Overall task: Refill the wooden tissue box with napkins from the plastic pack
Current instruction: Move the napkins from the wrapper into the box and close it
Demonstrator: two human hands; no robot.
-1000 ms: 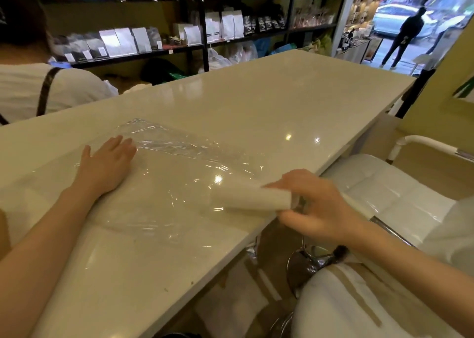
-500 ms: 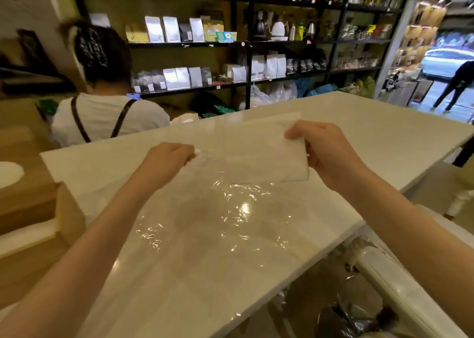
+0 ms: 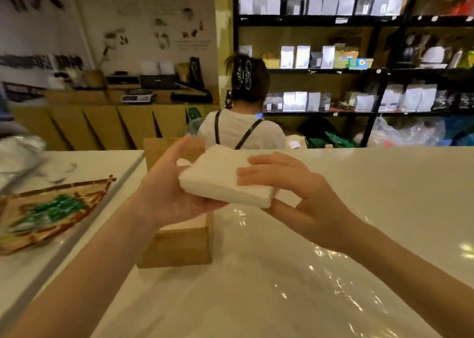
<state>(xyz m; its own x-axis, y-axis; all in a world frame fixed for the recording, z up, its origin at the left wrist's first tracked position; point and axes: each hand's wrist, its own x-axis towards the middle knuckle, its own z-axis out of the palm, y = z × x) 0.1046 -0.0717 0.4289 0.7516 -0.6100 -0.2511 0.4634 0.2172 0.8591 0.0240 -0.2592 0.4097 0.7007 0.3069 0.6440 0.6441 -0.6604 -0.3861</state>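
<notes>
Both hands grasp the napkins point(image 3: 225, 181) in the air: left hand point(image 3: 166, 186) cupping the stack's left end from beneath, right hand point(image 3: 289, 191) clamping its right end. Directly below stands the box point(image 3: 179, 245), at the worktop's point(image 3: 384, 196) left edge, with the pack point(image 3: 295, 281) lying flat just beside it.

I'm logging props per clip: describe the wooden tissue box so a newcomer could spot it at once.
Start at the long white counter. Near its left end, directly below the napkin stack held in the left hand and right hand, stands the wooden tissue box. It is the only plain light-wood block there, beside the crinkled clear plastic pack.
</notes>
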